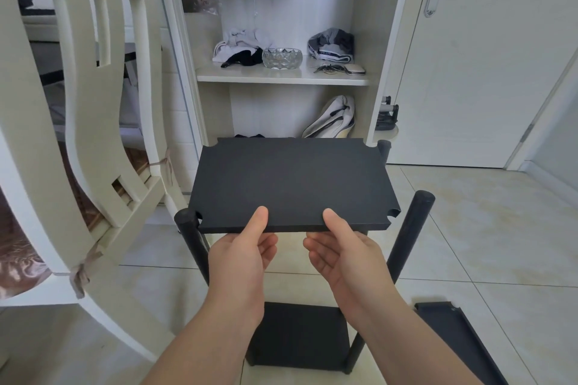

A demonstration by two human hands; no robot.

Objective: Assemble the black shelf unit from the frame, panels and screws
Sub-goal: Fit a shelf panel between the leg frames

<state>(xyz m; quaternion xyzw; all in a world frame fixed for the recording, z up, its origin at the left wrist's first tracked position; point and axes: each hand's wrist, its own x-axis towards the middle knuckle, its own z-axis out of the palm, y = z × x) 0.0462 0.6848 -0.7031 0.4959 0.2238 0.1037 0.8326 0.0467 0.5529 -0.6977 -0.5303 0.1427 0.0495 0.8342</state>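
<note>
I see from the head camera both hands holding a black panel (294, 184) by its near edge. The left hand (240, 256) pinches it with the thumb flat on top and the fingers curled beneath. The right hand (341, 256) grips the same way, just beside the left. The panel sits roughly level, with a curved notch cut in each corner.

Its near left notch lies against the top of the left post (187, 228). Its near right notch is close to the right post (413, 228) but apart from it. A back post (384, 150) shows at the far right corner.

Below, a lower panel (300, 334) is already fixed between the posts. A spare panel (453, 337) lies on the tiled floor (484, 244) to the right.

A pale chair (78, 134) stands to the left. An open wardrobe (281, 76) behind holds clothes and a glass bowl (282, 58).
</note>
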